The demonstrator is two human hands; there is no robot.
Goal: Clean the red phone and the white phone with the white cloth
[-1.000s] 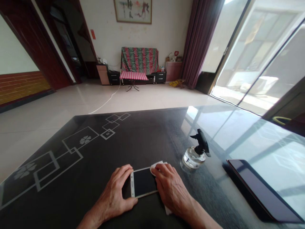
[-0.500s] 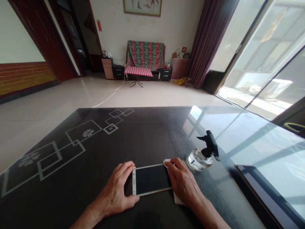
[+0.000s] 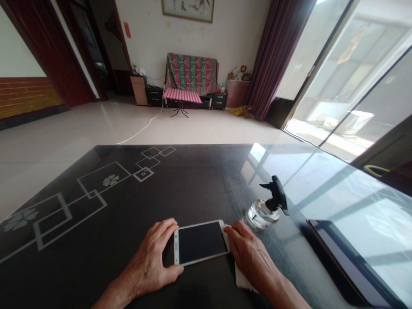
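A white-framed smartphone (image 3: 202, 242) lies on the dark table, its black screen facing up. My left hand (image 3: 152, 253) grips the phone's left end, fingers at the top corner and thumb at the bottom corner. At the right end, my right hand (image 3: 251, 253) is closed on a white cloth (image 3: 242, 281), which shows below the palm and by the fingertips. The cloth meets the phone's right edge; how much of it is bunched under the hand is hidden. Just beyond my right hand stands a clear spray bottle (image 3: 262, 213) with a black trigger head.
The glossy black table (image 3: 193, 180) carries a pale square-and-flower pattern at left. A dark tablet-like device (image 3: 350, 262) lies at the right. Past the table's far edge are a tiled floor, a small striped-top table (image 3: 182, 95) and a draped cabinet.
My right hand with the cloth has slid slightly down along the phone's right end, uncovering its top right corner. The left hand keeps its hold. The whole view has shifted a little.
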